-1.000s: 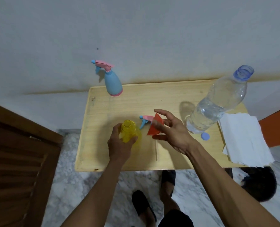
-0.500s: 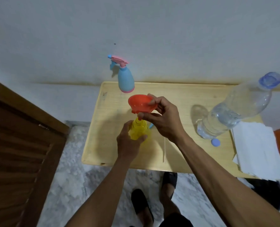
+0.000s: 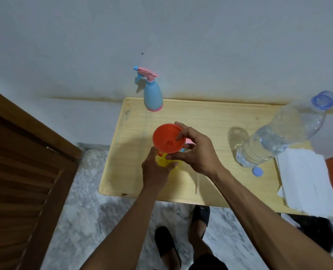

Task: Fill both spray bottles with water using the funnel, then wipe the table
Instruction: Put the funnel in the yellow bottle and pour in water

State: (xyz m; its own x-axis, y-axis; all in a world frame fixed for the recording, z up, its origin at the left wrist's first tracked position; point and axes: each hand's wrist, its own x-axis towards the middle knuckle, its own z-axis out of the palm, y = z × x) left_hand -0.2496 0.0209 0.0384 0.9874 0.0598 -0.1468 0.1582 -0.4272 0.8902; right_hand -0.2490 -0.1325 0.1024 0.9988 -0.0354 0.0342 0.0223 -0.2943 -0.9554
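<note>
Two hands meet over the yellow spray bottle [image 3: 164, 161] near the front of the wooden table [image 3: 210, 121] — the left hand [image 3: 155, 170] grips its body, the right hand [image 3: 197, 152] pinches the rim of the red funnel [image 3: 166, 138] seated on its neck. Behind stands the blue spray bottle [image 3: 153, 96]; to the right, an uncapped water bottle [image 3: 282, 131], its blue cap [image 3: 257, 171] and white paper towels [image 3: 308, 180].

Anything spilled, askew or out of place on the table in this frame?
No spill shows. The water bottle stands uncapped, its blue cap loose beside it. The stack of white paper towels overhangs the table edge. The yellow bottle's sprayer head lies behind the funnel.
</note>
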